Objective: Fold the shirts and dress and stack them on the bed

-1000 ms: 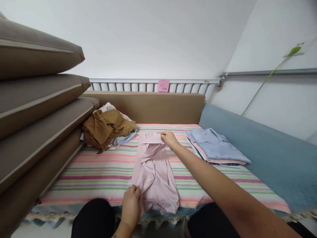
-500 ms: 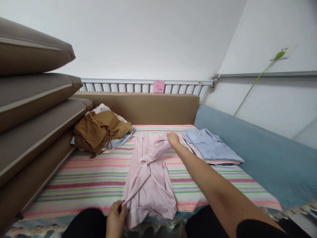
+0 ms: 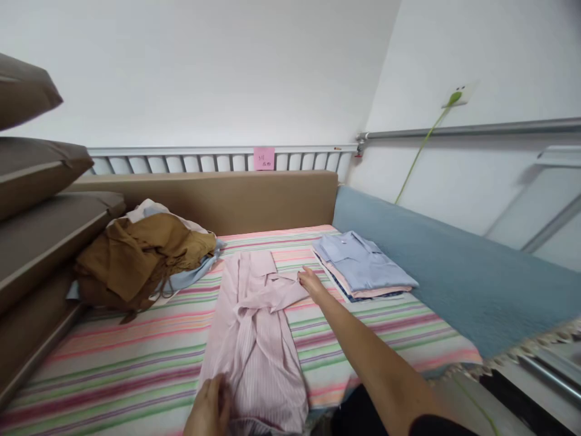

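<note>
A pale pink striped shirt (image 3: 267, 369) lies lengthwise before me, its long sides turned in and its sleeves crossed in a loose twist at the middle. My right hand (image 3: 310, 282) pinches the end of one sleeve (image 3: 284, 295), drawn out to the right just over the bedspread. Down at the shirt's lower left edge, my left hand (image 3: 211, 404) has its fingers curled against the cloth; its fingertips are partly hidden. Right of my right hand sits a stack of folded clothes, a light blue shirt (image 3: 363, 260) on top.
A heap of clothes with a brown garment (image 3: 145, 257) on top lies at left, beside stacked brown cushions (image 3: 40, 236). Under everything is a striped bedspread (image 3: 136, 357). A brown bolster (image 3: 240, 203) lines the back; a blue padded side (image 3: 436, 260) runs along the right.
The view has shifted right and closer. My right hand has lowered the sleeve end and drawn it outward, spreading it flatter. My left hand stays by the lower left edge.
</note>
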`<state>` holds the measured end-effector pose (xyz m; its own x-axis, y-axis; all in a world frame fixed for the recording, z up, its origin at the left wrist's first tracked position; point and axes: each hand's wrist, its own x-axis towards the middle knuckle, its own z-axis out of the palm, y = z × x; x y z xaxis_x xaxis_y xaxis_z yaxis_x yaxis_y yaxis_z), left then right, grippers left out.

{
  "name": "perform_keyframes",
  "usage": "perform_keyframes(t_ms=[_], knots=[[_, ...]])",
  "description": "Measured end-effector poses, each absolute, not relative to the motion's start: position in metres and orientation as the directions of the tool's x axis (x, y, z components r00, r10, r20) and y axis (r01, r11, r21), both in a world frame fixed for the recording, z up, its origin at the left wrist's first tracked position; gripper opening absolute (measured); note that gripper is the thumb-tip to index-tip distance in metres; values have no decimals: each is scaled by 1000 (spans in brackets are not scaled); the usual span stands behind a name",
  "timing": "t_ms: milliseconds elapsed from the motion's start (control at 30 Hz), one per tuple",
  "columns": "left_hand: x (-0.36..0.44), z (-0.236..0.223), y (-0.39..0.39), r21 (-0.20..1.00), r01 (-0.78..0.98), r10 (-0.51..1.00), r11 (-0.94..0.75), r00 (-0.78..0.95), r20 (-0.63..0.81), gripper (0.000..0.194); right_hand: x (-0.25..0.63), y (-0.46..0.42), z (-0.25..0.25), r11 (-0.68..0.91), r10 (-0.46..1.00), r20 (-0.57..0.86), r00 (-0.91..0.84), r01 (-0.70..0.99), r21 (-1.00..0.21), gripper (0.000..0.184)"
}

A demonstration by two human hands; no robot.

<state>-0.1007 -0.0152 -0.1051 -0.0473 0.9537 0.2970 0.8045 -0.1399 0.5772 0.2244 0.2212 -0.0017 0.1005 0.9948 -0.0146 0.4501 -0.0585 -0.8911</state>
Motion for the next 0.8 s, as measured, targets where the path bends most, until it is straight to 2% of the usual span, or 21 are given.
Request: perform_keyframes(t_ms=[33,133,200,267,433,533,800], knots=[[-101,-106,-14,587,797,960,-138,-38,278,30,230,219,-8,-66,995,-28,100,399,-915,46],[-102,-107,-13,612,780,970,-129,-29,241,25,248,211,-22,-68,997,-45,66,404,-912,66],[-102,-108,-12,625,772,972,-117,-39,231,23,258,207,-29,-58,998,-41,49,429,-901,69],[-100,-106,-12,630,770,972,-97,-63,226,23,264,204,-35,-35,999,-21,34,474,-880,63],[-90,-84,-14,610,791,986,-50,-57,156,19,262,192,-40,74,997,67,-34,600,-796,28],[-86,-68,-18,613,790,988,-16,-83,132,18,256,188,-32,97,993,120,-13,670,-736,11],[-86,-58,-23,697,717,986,19,-130,107,14,243,206,49,170,964,266,-13,800,-575,23]])
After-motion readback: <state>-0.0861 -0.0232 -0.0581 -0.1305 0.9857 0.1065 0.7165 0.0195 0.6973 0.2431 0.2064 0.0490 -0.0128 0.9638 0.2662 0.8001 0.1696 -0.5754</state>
